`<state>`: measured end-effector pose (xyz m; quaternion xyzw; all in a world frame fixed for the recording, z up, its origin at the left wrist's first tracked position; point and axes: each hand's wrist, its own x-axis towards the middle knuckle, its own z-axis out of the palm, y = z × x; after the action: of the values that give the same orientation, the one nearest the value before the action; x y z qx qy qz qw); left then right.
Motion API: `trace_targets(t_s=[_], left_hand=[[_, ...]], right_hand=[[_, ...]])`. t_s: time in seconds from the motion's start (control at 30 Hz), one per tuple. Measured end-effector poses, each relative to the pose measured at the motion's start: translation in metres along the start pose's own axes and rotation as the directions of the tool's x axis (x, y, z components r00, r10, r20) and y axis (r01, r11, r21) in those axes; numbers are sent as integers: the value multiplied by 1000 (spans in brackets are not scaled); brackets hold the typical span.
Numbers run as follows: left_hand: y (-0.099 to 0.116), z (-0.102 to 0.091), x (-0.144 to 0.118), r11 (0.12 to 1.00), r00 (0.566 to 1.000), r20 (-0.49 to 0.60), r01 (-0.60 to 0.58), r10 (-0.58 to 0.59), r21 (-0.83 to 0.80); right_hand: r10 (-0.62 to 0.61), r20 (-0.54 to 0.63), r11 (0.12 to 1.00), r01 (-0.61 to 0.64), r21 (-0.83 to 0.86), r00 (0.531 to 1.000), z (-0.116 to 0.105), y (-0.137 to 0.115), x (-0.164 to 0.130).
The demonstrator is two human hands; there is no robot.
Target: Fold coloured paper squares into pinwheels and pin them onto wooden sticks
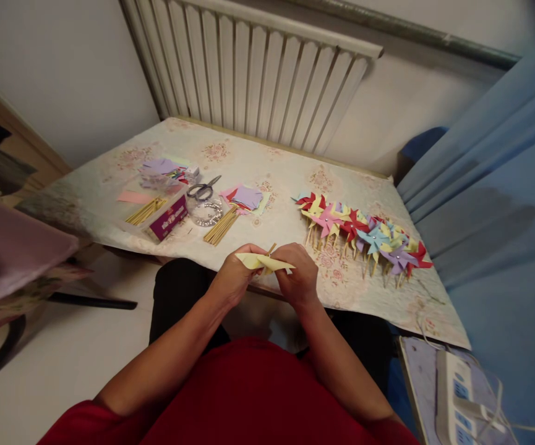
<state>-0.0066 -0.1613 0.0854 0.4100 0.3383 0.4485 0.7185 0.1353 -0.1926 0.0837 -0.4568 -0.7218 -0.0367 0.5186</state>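
Note:
Close to the table's front edge, my left hand and my right hand are both closed on a pale yellow paper pinwheel. Its folded blades stick out between my fingers, and the tip of a thin wooden stick shows above the paper. My fingertips are partly hidden behind the paper. Just beyond my left hand lies a bundle of wooden sticks, beside a stack of coloured paper pieces and a round clear tub of small shiny pins. Scissors rest at the tub.
Finished pinwheels in many colours lie in a row on the right of the table. A purple-labelled box with sticks stands left, near more cut paper. A power strip with cables is at lower right; a radiator stands behind.

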Motion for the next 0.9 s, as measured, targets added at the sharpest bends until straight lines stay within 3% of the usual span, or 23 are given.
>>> trace_targets(t_s=[0.4, 0.67, 0.8, 0.9], left_hand=[[-1, 1, 1, 999, 1000, 2, 10, -10, 33], [-5, -3, 3, 999, 1000, -9, 3, -3, 47], [-6, -4, 2, 999, 1000, -22, 12, -10, 53], [-5, -2, 2, 996, 1000, -20, -1, 3, 90]], right_hand=[[24, 17, 1000, -24, -5, 1000, -2, 0, 0], [149, 11, 982, -149, 114, 989, -2, -2, 2], [352, 57, 896, -353, 270, 934, -3, -2, 1], [526, 128, 749, -530, 399, 840, -1, 1, -2]])
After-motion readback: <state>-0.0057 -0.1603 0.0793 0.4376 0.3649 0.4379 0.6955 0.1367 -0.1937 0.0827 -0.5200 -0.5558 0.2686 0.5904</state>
